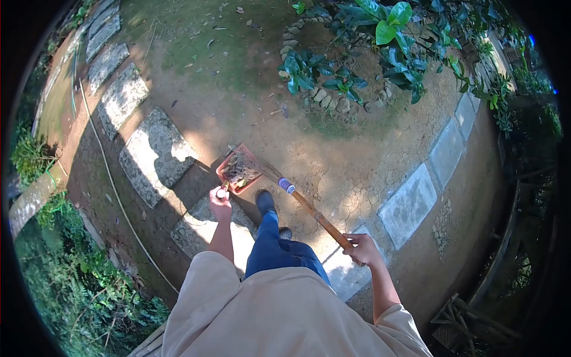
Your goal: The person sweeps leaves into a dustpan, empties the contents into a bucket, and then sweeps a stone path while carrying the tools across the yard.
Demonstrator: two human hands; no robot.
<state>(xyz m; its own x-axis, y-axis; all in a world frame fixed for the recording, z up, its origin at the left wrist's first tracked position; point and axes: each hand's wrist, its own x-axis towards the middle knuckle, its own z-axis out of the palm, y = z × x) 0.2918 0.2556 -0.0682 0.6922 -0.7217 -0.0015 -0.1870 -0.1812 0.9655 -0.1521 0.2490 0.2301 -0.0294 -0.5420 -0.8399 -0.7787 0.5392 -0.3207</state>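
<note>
My left hand (220, 203) is closed round the handle of a reddish dustpan (241, 189), in front of my left side. Dry leaves (239, 167) fill much of the pan. In my right hand (363, 249) is the end of a broom's bamboo handle (321, 218), fingers wrapped round it. The broom slants up and to the left, with a purple binding (286, 185) above its thin bristles (269, 170). Those bristle tips reach the right rim of the dustpan.
Stone slabs (156, 152) run along the left, with a hose (113, 184) beside them. More slabs (408, 205) curve up the right. A stone-ringed bed (332, 102) with leafy plants (386, 35) lies ahead. My boot (265, 202) stands just behind the dustpan.
</note>
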